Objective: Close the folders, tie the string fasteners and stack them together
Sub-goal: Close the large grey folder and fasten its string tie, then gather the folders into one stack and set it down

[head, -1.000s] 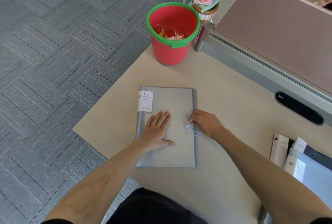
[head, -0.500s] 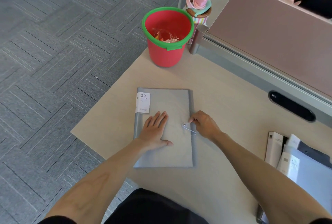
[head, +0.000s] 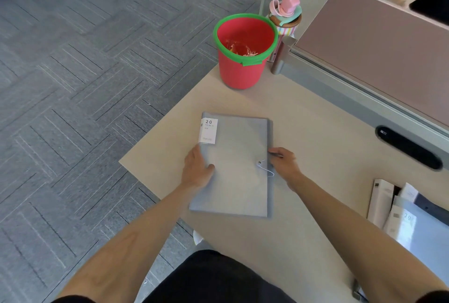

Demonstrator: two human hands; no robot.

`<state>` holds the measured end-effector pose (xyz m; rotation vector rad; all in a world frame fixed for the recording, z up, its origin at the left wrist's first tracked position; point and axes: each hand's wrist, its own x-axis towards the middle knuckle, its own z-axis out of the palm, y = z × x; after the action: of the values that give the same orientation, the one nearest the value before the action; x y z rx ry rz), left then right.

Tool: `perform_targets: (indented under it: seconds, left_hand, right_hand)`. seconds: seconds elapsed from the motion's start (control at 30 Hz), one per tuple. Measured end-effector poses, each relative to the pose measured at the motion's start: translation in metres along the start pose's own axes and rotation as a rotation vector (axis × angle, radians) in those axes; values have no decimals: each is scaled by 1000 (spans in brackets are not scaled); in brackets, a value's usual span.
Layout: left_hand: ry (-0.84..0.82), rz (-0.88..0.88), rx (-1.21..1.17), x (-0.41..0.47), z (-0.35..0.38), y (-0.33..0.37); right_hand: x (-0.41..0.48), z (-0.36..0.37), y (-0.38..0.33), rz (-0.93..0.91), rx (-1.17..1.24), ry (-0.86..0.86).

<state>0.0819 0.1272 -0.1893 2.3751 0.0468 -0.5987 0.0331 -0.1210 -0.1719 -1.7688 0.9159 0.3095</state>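
A closed grey folder with a white "20" label lies flat on the beige desk. Its white string loops from a small button near the right edge. My left hand grips the folder's left spine edge, thumb on the cover. My right hand grips the right edge just beside the string button. More folders lie in a loose pile at the desk's right edge, partly cut off by the frame.
A red bucket with a green rim stands at the desk's far corner, scraps inside. A pink-lidded bottle sits behind it. A pink-grey partition runs along the right. The desk's left edge drops to grey carpet.
My left hand slid from flat on the cover to the folder's left edge and gripped it. My right hand left the string and took the right edge.
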Motion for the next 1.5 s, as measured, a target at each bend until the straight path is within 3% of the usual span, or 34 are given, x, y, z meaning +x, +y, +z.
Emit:
perform_targets:
  seconds: [0.27,0.43,0.67,0.97,1.27,1.4,1.5]
  left_hand:
    - [-21,-145,-456,-16,4,10]
    - [-92,-332,-740,-26,15,20]
    - [-290,-224,-833,-48,47,87]
    - [-545,-65,-623,-88,125,190]
    - [-769,75,-251,-164,234,257]
    - [-720,217,112,-182,274,260]
    - [-727,180,138,-194,294,255]
  right_hand:
    - [-26,-17,22,191,170,61]
    - [-37,-50,48,243,250,70]
    - [-60,-112,74,202,430,147]
    - [-96,-221,130,152,616,369]
    - [-143,-312,237,208,521,564]
    - [-151,-337,277,337,497,524]
    - [-149,-342,307,417,318,466]
